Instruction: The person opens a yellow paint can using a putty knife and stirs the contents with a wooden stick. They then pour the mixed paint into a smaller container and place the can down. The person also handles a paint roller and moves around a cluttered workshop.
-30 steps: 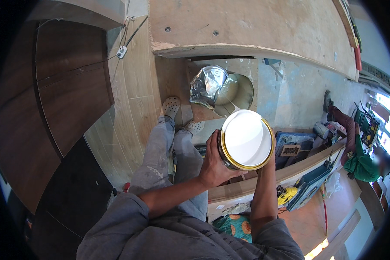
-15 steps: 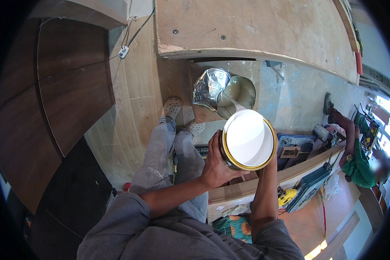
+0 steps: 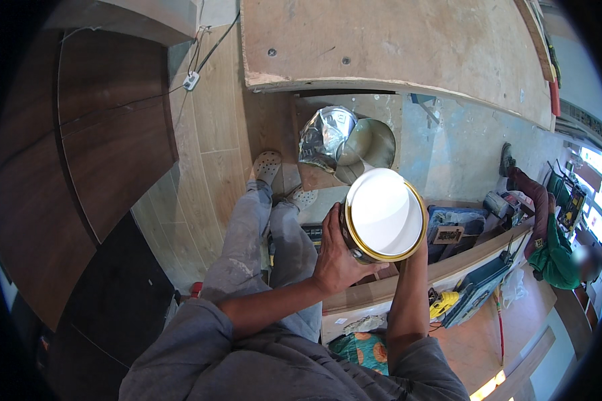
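Head view: left hand (image 3: 341, 262) grips tilted can (image 3: 383, 257); right hand (image 3: 419, 252) mostly hidden, grip unclear. Likely heavy, stiff, slick-rimmed; hold sidewalls.

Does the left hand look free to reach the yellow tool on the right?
Probably not: the left hand is holding the tilted can, and the right forearm crosses between it and the yellow tool in this view.

Windows (image 3: 594, 160) glare at far right, the left dim, fisheye corners black.
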Available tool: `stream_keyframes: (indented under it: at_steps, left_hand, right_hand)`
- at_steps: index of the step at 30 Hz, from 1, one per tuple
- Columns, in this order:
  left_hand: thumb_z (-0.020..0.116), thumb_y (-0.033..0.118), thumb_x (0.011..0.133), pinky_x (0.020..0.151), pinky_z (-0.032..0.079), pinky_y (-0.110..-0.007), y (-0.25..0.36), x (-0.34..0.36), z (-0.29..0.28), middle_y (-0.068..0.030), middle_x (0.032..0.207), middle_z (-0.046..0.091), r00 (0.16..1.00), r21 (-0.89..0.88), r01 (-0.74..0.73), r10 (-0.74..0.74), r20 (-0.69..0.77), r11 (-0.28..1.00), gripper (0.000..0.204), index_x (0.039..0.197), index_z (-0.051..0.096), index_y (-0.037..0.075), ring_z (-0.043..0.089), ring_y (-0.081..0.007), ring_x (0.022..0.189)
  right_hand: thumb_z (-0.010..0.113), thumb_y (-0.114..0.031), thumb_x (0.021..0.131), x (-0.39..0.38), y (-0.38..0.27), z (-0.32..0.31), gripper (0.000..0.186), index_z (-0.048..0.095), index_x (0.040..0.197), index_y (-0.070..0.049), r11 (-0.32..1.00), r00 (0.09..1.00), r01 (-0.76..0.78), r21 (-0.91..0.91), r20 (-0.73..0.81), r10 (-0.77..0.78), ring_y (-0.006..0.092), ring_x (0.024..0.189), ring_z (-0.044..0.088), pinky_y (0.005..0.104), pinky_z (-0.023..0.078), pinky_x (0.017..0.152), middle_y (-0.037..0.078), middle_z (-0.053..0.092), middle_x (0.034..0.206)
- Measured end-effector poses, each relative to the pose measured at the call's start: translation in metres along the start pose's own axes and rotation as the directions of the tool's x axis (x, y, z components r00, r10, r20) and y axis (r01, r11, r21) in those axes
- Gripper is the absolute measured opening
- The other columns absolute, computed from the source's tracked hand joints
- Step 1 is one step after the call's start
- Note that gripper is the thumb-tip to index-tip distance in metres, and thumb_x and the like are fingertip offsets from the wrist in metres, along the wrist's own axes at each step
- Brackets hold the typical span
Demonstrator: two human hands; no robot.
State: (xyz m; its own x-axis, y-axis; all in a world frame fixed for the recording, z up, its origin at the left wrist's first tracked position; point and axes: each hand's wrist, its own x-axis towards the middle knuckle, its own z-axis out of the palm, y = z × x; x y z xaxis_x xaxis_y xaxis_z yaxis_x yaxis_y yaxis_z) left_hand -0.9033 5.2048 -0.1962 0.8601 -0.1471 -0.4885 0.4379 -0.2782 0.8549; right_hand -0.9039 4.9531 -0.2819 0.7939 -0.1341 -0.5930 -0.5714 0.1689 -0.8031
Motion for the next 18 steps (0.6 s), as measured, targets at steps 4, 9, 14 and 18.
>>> stream_keyframes:
  at_steps: [4, 9, 14, 18]
  left_hand:
    - [0.097, 0.044, 0.058, 0.118, 0.028, -0.056, 0.007, 0.001, -0.002, -0.0315, 0.148, 0.023, 0.998, 0.005, 0.063, -0.063, 0.013, 0.998, 0.143, 0.152, 0.002, -0.008, 0.026, -0.0464, 0.141]
    - [0.098, 0.041, 0.057, 0.118, 0.028, -0.055, 0.009, 0.002, -0.003, -0.0301, 0.149, 0.023, 0.995, -0.027, 0.095, -0.095, 0.018, 0.995, 0.142, 0.152, 0.004, -0.007, 0.026, -0.0452, 0.142]
    - [0.099, 0.042, 0.055, 0.118, 0.028, -0.054, -0.002, 0.003, 0.0, -0.0296, 0.149, 0.023, 1.0, -0.031, -0.008, 0.009, 0.008, 0.999, 0.144, 0.152, 0.005, -0.007, 0.027, -0.0455, 0.143]
    - [0.098, 0.041, 0.054, 0.12, 0.03, -0.053, -0.017, 0.007, 0.0, -0.0314, 0.151, 0.019, 0.993, -0.016, -0.11, 0.11, 0.047, 0.994, 0.148, 0.153, 0.0, -0.007, 0.025, -0.0471, 0.144]
  right_hand:
    - [0.051, -0.021, 0.104, 0.004, 0.003, -0.001, 0.043, 0.049, 0.141, 0.002, 0.998, 1.0, 0.004, 0.061, 0.008, -0.004, 0.0216, 0.117, 0.063, 0.035, 0.051, 0.1, 0.015, 0.061, 0.134]
    - [0.05, -0.023, 0.105, 0.005, -0.007, 0.008, 0.044, 0.05, 0.14, 0.002, 0.998, 0.998, -0.053, -0.044, -0.035, 0.052, 0.0229, 0.116, 0.063, 0.0365, 0.051, 0.101, 0.016, 0.062, 0.132]
    - [0.049, -0.024, 0.105, -0.002, -0.007, 0.011, 0.041, 0.053, 0.137, 0.002, 0.993, 0.995, -0.017, 0.117, -0.095, 0.028, 0.0226, 0.111, 0.065, 0.034, 0.053, 0.096, 0.015, 0.065, 0.126]
    - [0.046, -0.025, 0.105, -0.008, -0.051, 0.055, 0.031, 0.059, 0.116, 0.001, 0.974, 0.987, -0.021, 0.226, -0.15, 0.056, 0.0171, 0.095, 0.065, 0.0292, 0.053, 0.083, 0.009, 0.066, 0.105]
